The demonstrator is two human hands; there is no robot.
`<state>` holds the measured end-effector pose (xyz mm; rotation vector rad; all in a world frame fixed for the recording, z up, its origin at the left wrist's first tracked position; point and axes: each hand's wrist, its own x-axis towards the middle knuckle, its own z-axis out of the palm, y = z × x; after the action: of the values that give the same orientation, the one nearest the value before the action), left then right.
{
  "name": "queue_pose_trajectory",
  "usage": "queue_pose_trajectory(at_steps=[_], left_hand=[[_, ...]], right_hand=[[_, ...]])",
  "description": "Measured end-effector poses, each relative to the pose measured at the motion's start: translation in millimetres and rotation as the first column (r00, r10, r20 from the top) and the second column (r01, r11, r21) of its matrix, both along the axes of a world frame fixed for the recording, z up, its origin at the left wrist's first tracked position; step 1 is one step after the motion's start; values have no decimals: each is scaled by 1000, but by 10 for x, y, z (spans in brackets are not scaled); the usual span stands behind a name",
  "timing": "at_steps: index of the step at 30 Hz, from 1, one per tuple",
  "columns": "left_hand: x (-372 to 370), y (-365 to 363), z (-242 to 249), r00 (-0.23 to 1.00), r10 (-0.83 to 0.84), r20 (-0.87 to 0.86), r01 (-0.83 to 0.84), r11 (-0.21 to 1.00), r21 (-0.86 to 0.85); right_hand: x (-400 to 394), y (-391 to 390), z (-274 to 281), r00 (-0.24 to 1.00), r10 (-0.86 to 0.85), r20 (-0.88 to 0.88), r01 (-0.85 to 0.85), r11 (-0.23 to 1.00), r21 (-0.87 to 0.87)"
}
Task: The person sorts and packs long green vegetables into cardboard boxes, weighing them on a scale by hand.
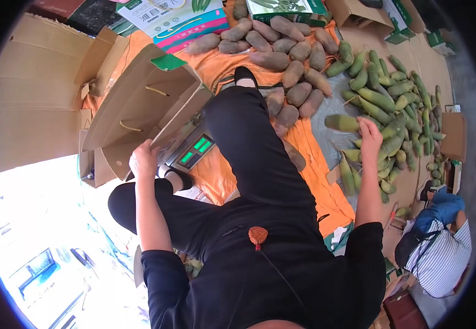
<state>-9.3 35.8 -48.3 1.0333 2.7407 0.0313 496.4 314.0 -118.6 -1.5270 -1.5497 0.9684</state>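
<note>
My left hand point(144, 159) grips the edge of an open cardboard box point(134, 109) with rope handles, which sits by a scale point(194, 151) with a lit green display. On the right, my right hand point(369, 134) is closed on the end of a green radish point(342, 123), held over the near side of a large pile of green radishes point(400, 109). Reddish-brown tubers point(298, 71) lie on the orange sheet point(323, 175) beyond my knee.
Printed cartons point(188, 30) stand at the top. A large open cardboard box point(35, 93) is at the left. At the lower right, a person in a striped shirt point(441, 263) bends near the pile. My legs are spread across the middle.
</note>
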Motion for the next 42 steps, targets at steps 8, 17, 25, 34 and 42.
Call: queue_pose_trajectory(at_steps=[8,17,25,34,42], left_hand=[[79,25,38,997,-67,-42,69,997,34],[93,22,47,996,-83,-22,83,996,-13],[83,-12,33,991,-132,-1,132,991,4],[107,26,67,987,-157,26,156,987,26],[130,88,78,983,-164,79,158,984,78]], right_hand=[[-1799,236,1514,855,403,-327,-314,903,293],[-3177,132,2394,336,780,-529,-770,551,323],[-4490,-451,1589,287,939,-188,-833,342,434],[-5079,-662,830,-21,881,472,-982,-108,157],[-5537,-1286,-332,-280,839,466,-855,3,-519]])
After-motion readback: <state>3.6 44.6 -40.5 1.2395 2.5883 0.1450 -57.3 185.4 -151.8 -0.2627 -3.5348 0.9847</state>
